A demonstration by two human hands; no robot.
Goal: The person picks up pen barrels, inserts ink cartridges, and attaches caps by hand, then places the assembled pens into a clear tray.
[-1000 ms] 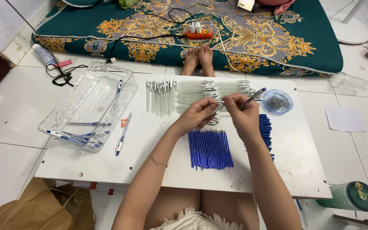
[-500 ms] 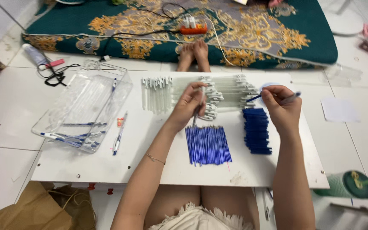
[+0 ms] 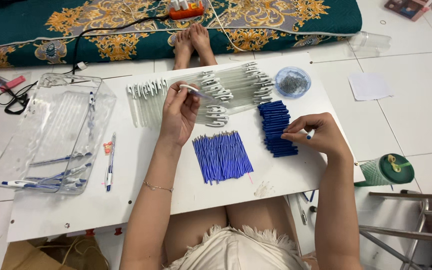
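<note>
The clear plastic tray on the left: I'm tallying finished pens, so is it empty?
No, the clear plastic tray holds a few assembled pens lying near its front end.

Refills (image 3: 222, 156) mid-board (image 3: 141, 200) — grips stack (image 3: 275, 127) right, tray (image 3: 51, 135) left

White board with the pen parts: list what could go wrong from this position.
1. The small blue dish of springs sits near the board's far edge; a bump from the right hand could tip it off.
2. The right hand works against the stack of blue grips, which might topple.
3. The left hand holds a clear pen barrel above the loose blue refills; dropping it could scatter them.
</note>
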